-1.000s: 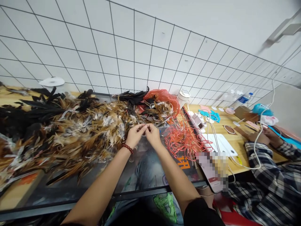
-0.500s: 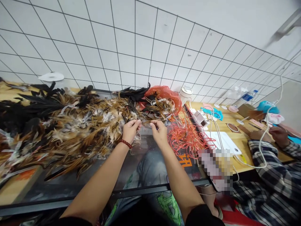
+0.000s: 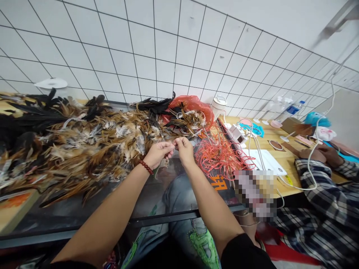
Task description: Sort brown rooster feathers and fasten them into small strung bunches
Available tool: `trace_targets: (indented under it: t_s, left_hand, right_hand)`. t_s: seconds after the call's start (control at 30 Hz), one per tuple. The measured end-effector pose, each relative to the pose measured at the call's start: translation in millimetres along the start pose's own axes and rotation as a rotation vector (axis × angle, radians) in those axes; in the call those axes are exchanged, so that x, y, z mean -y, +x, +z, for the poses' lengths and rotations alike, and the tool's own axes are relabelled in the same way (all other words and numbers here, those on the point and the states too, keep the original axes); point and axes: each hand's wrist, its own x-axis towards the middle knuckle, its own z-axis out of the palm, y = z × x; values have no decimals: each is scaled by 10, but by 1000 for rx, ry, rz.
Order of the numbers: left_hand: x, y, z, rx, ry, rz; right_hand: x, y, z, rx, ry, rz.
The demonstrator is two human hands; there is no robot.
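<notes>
The person's hands at work over a tabletop [image 3: 294, 184], seen from the head. The left hand [image 3: 157, 153], with a dark red beaded bracelet [image 3: 146, 167] at its wrist, and the right hand [image 3: 185, 151] meet fingertip to fingertip or nearly so; in each, thumb and forefinger are pinched closed, and whether anything fine lies between them cannot be told. Just behind and to the left of the hands, a broad heap of brown, cream and black feathers [image 3: 106, 144] spreads across a dark, see-through panel [image 3: 148, 196]. Behind the hands, more feathers lie at the mouth of a red plastic bag [image 3: 202, 107], near a lidded white cup [image 3: 218, 107]. To the right of the right hand is a loose tangle of orange-red cord [image 3: 215, 155]. Farther right, well apart, are a white power bank [image 3: 262, 160] and a co-worker's checked sleeve [image 3: 312, 175]. A black wire grid [image 3: 155, 58] stands behind.
</notes>
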Motion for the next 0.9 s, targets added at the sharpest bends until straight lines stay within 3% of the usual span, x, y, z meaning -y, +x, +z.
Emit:
trace_targets:
  t_s: [0.2,0.37,0.53,0.6,0.77,0.9]
  left_hand:
    - [17,-23,-2,-17,-21,70]
    - [-27,-51,5,141,-68,68]
    - [-9,-66,5,306,-152,13]
    - [6,-60,2,336,-170,-17]
    - [-42,-56,-5,213,-344,-47]
    - [-105,-95,6,172,-458,6]
  right_hand:
    - [-22,42,6,-116,67,-5]
    - [-1,93,-56,-222,137,-17]
    - [25,54,-10,-215,36,-30]
    - [67,55,-4,-216,99,-4]
    - [264,91,-77,-123,534,180]
    - [319,44,-66,-16,477,85]
